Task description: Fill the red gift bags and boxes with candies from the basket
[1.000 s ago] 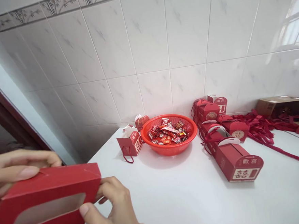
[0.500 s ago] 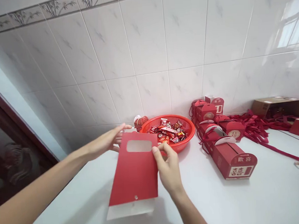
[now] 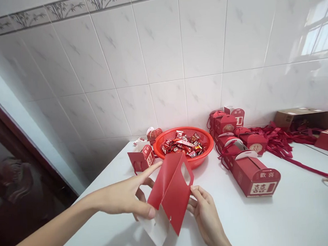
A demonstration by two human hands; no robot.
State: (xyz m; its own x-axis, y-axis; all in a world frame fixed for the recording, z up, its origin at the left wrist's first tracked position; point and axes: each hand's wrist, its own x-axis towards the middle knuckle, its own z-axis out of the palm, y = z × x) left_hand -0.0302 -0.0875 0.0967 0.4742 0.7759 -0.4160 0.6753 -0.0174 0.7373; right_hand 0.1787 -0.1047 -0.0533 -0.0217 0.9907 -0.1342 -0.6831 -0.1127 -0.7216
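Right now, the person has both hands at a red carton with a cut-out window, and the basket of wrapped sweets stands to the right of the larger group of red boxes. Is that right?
No, the basket's side is wrong. The head view shows the left hand and right hand at the red carton with a cut-out window, and the basket of wrapped sweets to the left of the larger group of red boxes.

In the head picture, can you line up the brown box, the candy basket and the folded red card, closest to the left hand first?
1. Folded red card: right at the left hand.
2. Candy basket: behind the card.
3. Brown box: far right, by the wall.
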